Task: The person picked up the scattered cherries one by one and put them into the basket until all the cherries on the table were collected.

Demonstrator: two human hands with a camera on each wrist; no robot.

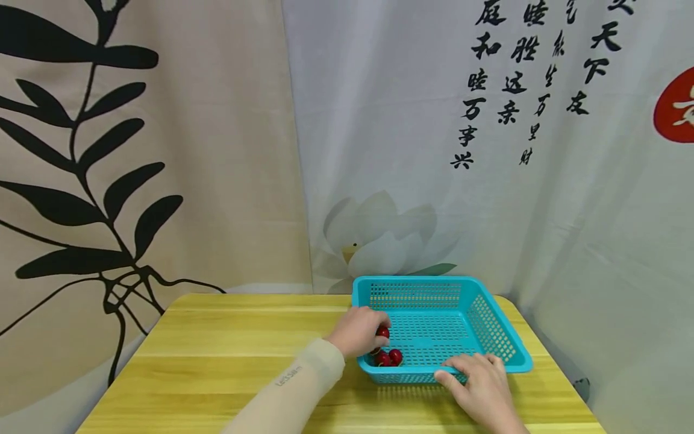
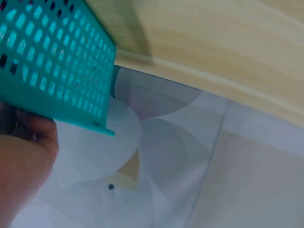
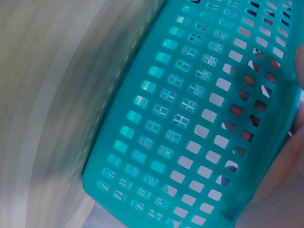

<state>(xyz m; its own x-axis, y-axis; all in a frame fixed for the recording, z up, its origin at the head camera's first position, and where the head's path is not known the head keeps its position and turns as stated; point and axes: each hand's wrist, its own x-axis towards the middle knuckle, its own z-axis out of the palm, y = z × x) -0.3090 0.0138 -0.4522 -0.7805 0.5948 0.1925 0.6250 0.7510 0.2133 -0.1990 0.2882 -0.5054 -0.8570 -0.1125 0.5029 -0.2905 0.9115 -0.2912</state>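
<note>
A turquoise plastic basket [image 1: 417, 378] with perforated walls stands on the right part of the wooden table. Over its left side, my left hand [image 1: 355, 331] pinches a dark red cherry [image 1: 383, 332] between thumb and fingers. Just below, a few more cherries [image 1: 395, 357] lie in the front left corner, partly covered by the hand. My right hand [image 1: 479, 386] grips the front rim near the right corner; its fingers show through the holes of the wall [image 3: 209, 116] in the right wrist view. In the left wrist view, the left hand [image 2: 26, 164] is partly cut off beside the basket's rim.
The yellow wood-grain table [image 1: 233, 355] extends to the left of the basket. Behind it hangs a cloth backdrop [image 1: 233, 150] with printed leaves, a flower and Chinese writing. The table's right edge runs close beside the basket.
</note>
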